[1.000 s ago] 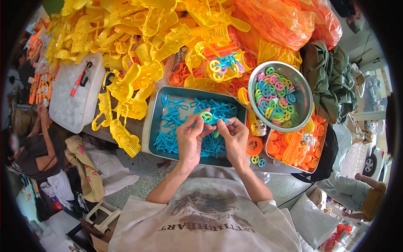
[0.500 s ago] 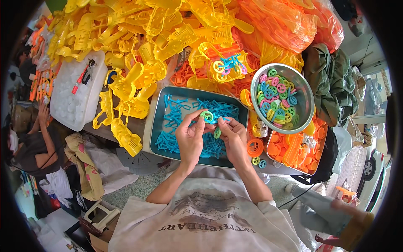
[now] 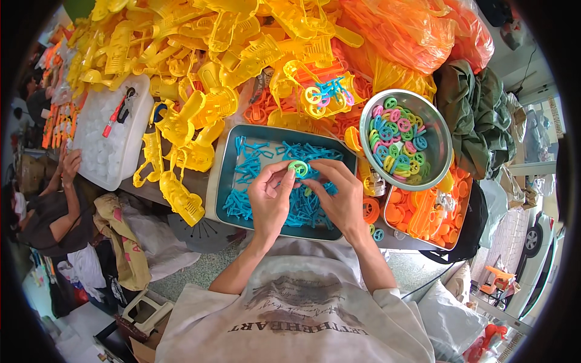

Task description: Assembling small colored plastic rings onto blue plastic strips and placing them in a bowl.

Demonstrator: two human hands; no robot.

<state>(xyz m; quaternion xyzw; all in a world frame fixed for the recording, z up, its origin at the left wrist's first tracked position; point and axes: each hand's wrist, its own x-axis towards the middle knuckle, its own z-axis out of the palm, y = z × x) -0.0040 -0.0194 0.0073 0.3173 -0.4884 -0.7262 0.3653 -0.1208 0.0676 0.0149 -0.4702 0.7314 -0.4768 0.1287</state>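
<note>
Over the blue-green tray [image 3: 278, 232], my left hand [image 3: 270, 199] pinches a small light-green spoked wheel [image 3: 298, 169] between thumb and fingers. My right hand [image 3: 340, 196] closes in from the other side, fingertips and thumb on a blue toy bicycle frame mostly hidden behind the wheel and fingers. A bit of a second green wheel shows near the right thumb. Many blue plastic frames [image 3: 245, 202] lie heaped in the tray below both hands. To the right, a steel bowl [image 3: 443, 130] holds pink, blue, green and yellow wheels.
Yellow plastic toy shells [image 3: 181, 139] pile up at the back and left. Blue bicycles with coloured wheels [image 3: 331, 91] lie beyond the tray. A white tub [image 3: 130, 142] stands left, orange parts [image 3: 423, 218] right. Another person's arm [image 3: 69, 193] reaches in at far left.
My right hand has shifted its grip, its fingers now reaching over the wheel's top edge. The green wheel faces upward more fully. A passing person at lower right has left the view.
</note>
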